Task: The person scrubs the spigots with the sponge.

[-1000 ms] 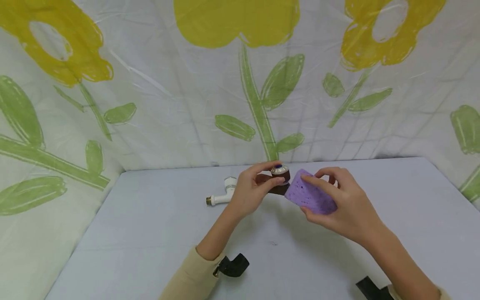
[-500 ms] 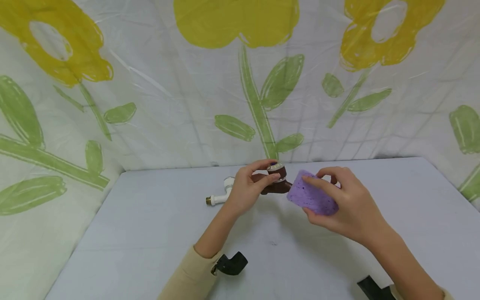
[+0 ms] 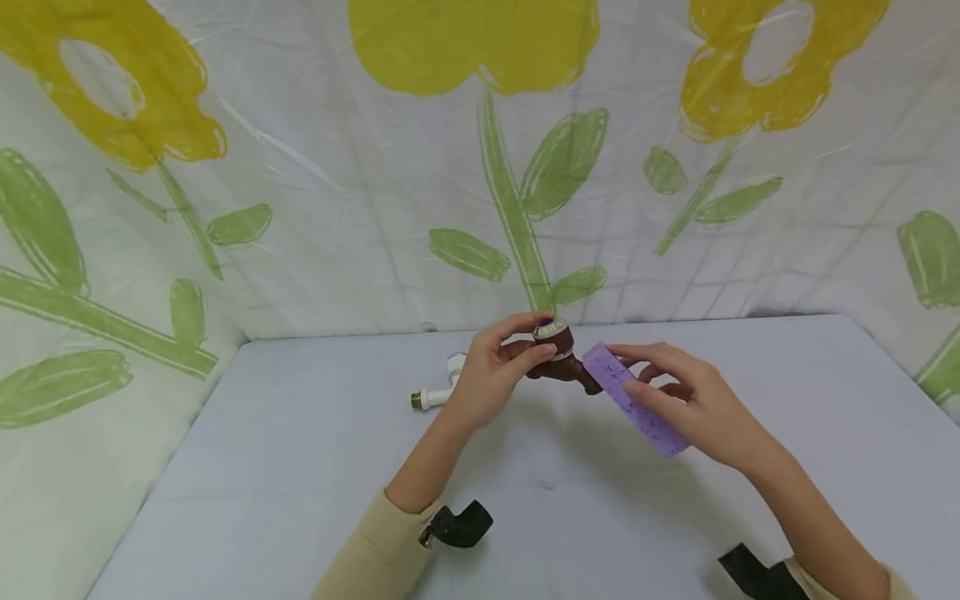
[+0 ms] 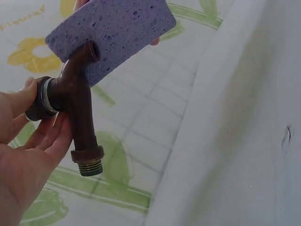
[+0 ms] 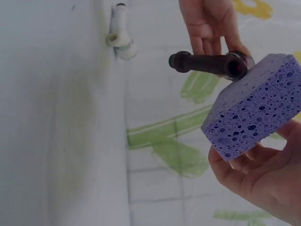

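My left hand holds a dark brown faucet by its round knob, thumb on one side and fingers on the other. The faucet is raised above the table, its spout pointing right and its brass-coloured threaded end showing in the left wrist view. In my right hand is a purple porous sponge, pinched between thumb and fingers with a narrow side toward the head camera. Its near end sits right beside the spout, and in the left wrist view the spout overlaps the sponge's broad face.
A white faucet with a brass threaded end lies on the table behind my left hand, partly covered by it. A white sheet painted with yellow flowers and green leaves hangs along the table's back edge.
The sponge has turned from its broad face to a narrow side toward the head camera, and the right fingers have shifted on it. The brown faucet has moved slightly left and its spout shows more.
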Tool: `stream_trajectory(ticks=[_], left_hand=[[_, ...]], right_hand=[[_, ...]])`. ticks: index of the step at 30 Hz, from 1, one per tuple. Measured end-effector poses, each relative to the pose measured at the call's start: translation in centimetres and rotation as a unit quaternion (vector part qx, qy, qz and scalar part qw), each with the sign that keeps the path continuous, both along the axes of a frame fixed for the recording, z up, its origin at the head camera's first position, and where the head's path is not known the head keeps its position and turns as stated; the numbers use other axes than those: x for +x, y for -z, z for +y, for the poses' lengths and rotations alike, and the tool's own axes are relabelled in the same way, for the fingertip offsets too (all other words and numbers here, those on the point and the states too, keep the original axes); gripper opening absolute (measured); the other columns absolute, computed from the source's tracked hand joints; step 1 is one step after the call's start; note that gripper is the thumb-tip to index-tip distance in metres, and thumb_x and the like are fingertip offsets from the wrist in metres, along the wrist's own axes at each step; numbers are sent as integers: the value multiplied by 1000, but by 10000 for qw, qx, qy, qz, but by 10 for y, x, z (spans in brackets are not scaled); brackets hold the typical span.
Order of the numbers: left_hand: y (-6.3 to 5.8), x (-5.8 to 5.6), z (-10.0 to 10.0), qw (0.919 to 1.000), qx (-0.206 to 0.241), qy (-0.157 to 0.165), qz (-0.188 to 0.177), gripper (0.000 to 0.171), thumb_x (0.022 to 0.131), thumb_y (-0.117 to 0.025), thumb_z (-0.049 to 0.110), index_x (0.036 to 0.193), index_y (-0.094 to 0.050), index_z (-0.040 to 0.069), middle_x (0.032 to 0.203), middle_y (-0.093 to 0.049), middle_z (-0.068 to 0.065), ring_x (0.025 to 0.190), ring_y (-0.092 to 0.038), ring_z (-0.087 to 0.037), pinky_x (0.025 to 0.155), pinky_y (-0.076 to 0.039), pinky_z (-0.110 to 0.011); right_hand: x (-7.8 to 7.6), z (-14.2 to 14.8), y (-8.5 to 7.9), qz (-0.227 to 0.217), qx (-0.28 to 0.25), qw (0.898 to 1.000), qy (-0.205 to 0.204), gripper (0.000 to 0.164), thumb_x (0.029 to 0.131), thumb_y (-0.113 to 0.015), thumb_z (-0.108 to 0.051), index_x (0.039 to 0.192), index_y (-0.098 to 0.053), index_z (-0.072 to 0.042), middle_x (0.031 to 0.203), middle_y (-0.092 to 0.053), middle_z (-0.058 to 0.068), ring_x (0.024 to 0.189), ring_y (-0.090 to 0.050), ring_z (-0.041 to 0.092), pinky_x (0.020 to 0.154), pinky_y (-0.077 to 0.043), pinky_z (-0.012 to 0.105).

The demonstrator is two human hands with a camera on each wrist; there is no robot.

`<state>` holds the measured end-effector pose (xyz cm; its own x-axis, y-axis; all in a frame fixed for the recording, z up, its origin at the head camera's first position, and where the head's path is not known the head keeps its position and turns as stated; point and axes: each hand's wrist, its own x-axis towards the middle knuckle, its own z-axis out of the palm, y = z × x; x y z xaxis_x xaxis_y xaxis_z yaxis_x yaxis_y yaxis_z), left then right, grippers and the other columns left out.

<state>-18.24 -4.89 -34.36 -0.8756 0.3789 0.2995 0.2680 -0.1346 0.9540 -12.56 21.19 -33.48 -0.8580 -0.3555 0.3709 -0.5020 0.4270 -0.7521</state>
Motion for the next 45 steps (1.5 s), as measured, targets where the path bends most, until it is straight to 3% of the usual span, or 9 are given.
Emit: stream_trajectory(ticks=[6, 15, 19, 23, 26, 30, 33, 37, 45], left_hand=[[2, -1, 0, 9994, 175, 292, 41, 40, 101, -61, -10, 141, -56, -12, 132, -60, -23, 97, -72, -6, 82, -61, -21], [0, 1, 0, 9990, 166, 368, 202, 40, 102, -58, -11, 142, -55, -13, 138, -56, -28, 100, -71, -4, 83, -59, -19], [0, 1, 0, 9993, 226, 285, 74, 40, 103, -58, -9, 142, -54, -12, 136, -58, -27, 100, -71, -5, 86, -61, -22], [2, 2, 2, 9992, 364, 54, -160, 39, 104, -56, -6, 142, -52, -11, 129, -61, -22, 100, -71, -5, 92, -61, -26], [4, 1, 4, 9974, 590, 4, -421, 38, 104, -55, -6, 142, -50, -12, 126, -63, -19, 99, -70, -6, 96, -61, -29], [5, 1, 6, 9935, 792, 76, -815, 37, 103, -55, -9, 139, -48, -11, 125, -63, -19, 97, -72, -7, 98, -61, -35], [3, 1, 6, 9911, 842, 169, -1016, 39, 100, -58, -12, 138, -49, -9, 124, -63, -17, 97, -73, -11, 99, -62, -40], [5, 2, 9, 9911, 745, 225, -1082, 44, 96, -65, -14, 138, -55, -6, 122, -67, -12, 98, -73, -13, 96, -63, -38], [7, 6, 16, 9880, 959, -112, -1205, 45, 93, -67, -17, 137, -58, -10, 107, -69, -3, 93, -73, -12, 91, -64, -33]], right_hand=[[-3, 1, 1, -569, -437, 9966, -407, 38, 108, -54, -5, 145, -62, -8, 130, -65, -16, 95, -66, 12, 63, -60, 30], [-4, 8, -2, -717, -390, 9951, -563, 38, 109, -52, -5, 145, -63, -11, 124, -68, -12, 78, -65, 16, 56, -56, 30], [-4, 2, -2, -560, -545, 9957, -491, 41, 106, -57, -1, 146, -60, -10, 130, -66, -12, 90, -64, 14, 65, -59, 26], [-1, -7, -1, -140, -766, 9970, -22, 51, 99, -67, 5, 148, -57, -8, 137, -62, -10, 105, -61, 12, 80, -59, 19], [1, -11, 0, 87, -939, 9948, 377, 61, 94, -72, 10, 149, -55, -7, 137, -60, -7, 107, -60, 11, 87, -56, 14], [2, -15, 1, 231, -1379, 9884, 595, 71, 87, -73, 18, 151, -52, -5, 135, -59, -1, 107, -60, 14, 88, -56, 14], [2, -17, 2, 300, -1910, 9794, 578, 76, 84, -72, 25, 152, -52, -3, 133, -58, 5, 107, -61, 15, 88, -57, 15], [1, -18, 3, 290, -2484, 9671, 461, 80, 82, -69, 29, 153, -49, -1, 133, -56, 9, 108, -63, 16, 91, -59, 17], [2, -19, 4, 289, -2652, 9635, 246, 79, 79, -71, 30, 149, -49, 2, 134, -56, 8, 108, -65, 16, 92, -60, 21]])
